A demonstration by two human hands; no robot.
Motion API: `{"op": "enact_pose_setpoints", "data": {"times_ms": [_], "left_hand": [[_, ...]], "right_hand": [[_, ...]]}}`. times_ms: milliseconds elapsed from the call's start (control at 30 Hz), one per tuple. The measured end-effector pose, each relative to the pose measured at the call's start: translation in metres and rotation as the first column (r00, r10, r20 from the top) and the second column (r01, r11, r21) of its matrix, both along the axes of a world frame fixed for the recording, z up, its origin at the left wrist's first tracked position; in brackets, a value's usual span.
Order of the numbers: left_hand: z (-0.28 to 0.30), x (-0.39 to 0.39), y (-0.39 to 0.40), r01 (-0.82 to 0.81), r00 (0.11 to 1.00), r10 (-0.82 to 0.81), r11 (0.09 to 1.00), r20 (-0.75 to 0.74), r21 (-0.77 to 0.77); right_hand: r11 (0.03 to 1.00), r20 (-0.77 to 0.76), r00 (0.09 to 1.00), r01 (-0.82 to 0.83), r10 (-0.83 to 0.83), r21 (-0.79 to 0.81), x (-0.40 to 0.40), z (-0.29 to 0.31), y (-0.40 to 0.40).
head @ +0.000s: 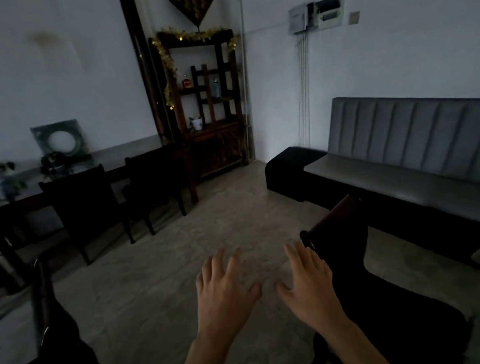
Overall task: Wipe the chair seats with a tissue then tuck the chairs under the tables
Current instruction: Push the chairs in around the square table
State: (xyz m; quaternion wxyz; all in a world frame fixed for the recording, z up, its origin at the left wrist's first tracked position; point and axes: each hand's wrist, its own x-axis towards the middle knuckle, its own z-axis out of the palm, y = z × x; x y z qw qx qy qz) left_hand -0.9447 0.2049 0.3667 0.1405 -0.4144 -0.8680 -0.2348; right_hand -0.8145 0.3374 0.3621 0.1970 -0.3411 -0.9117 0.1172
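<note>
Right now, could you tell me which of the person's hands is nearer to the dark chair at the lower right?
The right hand. Its fingertips reach the chair back's top edge, possibly touching it. The left hand hovers open over bare floor, farther left.

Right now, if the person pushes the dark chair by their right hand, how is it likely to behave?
The dark chair looks like solid wood, so probably stiff and fairly heavy. On the rough-looking floor it may scrape rather than glide. Pushed high on its backrest, by the right hand, it might tip a little; both hands are open, with no grip yet.
</note>
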Motion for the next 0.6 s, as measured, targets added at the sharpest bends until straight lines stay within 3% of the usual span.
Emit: {"op": "enact_pose_setpoints", "data": {"times_ms": [200, 600], "left_hand": [[0.011, -0.072, 0.078, -0.033, 0.999, 0.034, 0.999, -0.017, 0.032], [0.010, -0.191, 0.193, -0.018, 0.999, 0.018, 0.999, -0.032, 0.028]], "right_hand": [[0.998, 0.006, 1.000, -0.017, 0.017, 0.060, -0.076, 0.011, 0.075], [0.999, -0.051, 0.999, -0.014, 0.012, -0.038, -0.198, 0.014, 0.180]]}}
